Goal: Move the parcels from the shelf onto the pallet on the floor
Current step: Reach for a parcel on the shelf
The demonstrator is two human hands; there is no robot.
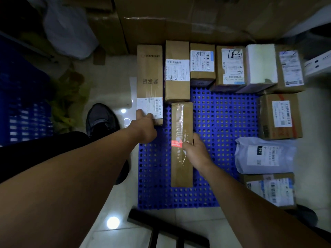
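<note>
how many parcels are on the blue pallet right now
10. Six boxes line the far edge, the leftmost box in the left hand; three parcels down the right side; one long box at centre in the right hand. Others may be hidden.

Blue perforated plastic pallet (223, 111); brown cardboard parcels with white barcode labels (177, 72); long brown taped box (181, 163), red sticker (176, 143); grey plastic mailer bag (263, 154).
</note>
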